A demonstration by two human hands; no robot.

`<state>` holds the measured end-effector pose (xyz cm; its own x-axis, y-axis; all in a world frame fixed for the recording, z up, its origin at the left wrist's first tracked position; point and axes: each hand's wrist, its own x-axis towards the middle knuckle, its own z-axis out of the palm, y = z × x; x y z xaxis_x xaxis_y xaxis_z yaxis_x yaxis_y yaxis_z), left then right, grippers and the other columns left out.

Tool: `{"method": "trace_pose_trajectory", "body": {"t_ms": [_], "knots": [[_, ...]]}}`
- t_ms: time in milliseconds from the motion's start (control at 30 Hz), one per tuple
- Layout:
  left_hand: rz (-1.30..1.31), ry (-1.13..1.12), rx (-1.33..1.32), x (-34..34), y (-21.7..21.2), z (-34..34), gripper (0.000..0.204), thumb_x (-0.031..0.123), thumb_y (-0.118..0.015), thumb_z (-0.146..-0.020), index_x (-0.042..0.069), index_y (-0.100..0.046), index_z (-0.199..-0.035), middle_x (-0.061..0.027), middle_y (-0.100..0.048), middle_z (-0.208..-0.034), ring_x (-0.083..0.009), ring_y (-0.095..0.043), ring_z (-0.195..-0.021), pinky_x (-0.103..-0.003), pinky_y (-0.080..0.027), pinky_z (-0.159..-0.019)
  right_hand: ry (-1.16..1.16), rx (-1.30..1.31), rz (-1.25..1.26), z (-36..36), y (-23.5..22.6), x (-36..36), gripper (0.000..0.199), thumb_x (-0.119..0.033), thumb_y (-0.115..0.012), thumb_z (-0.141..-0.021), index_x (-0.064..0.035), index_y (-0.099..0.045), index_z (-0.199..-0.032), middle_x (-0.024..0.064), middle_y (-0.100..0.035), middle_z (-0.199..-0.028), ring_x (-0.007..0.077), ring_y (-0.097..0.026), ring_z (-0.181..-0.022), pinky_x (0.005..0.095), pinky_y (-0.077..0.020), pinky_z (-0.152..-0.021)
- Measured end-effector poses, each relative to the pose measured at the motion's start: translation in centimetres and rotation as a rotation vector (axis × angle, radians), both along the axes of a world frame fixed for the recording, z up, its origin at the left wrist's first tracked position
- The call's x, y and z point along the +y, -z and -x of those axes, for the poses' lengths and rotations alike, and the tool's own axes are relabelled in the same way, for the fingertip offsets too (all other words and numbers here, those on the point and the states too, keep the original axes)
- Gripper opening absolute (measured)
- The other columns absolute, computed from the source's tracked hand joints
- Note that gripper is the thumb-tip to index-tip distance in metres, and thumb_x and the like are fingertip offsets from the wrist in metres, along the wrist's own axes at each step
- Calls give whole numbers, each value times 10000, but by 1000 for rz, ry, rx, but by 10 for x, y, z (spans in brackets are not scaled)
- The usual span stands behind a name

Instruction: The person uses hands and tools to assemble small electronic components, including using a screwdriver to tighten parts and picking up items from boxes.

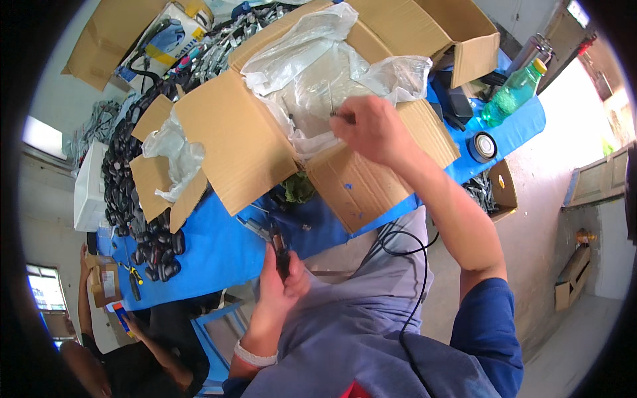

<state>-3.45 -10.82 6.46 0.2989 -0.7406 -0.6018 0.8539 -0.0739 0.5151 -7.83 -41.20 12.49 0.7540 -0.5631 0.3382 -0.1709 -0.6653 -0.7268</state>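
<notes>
While left fingers (297, 284) are gripping a dark object (281, 257), right fingers (357, 109) are holding a thin rod (332, 103) farther right.

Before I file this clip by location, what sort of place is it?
Probably a small workshop or packing room: a blue-covered worktable bears a heap of dark, rounded pieces, and a plastic-lined cardboard box stands open on it.
</notes>
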Motion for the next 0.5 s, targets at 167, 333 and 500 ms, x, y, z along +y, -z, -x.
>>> {"method": "trace_pose_trajectory", "body": {"t_ms": [167,333,500], "knots": [[77,12,80,-29,-1,1,636,676,-302,-919,134,-455,-623,45,-267,-433,-89,-215,-327,-259,-168,-355,-127,193,132,-68,14,-31,225,-229,-631,-721,-9,-672,-702,200,-620,-645,329,-632,-626,398,-498,-622],[138,26,107,-35,-1,-4,617,652,-283,-937,131,-466,-661,51,-265,-448,-77,-223,-338,-256,-178,-354,-98,367,152,-118,43,-43,266,-265,-618,-733,-18,-678,-654,164,-652,-647,331,-654,-672,392,-529,-689],[212,18,156,-27,4,-7,601,625,-271,-954,127,-470,-683,55,-272,-457,-67,-227,-344,-243,-188,-354,-43,394,227,-108,35,-38,291,-269,-608,-765,16,-667,-748,181,-662,-722,326,-657,-743,396,-527,-728]]}}
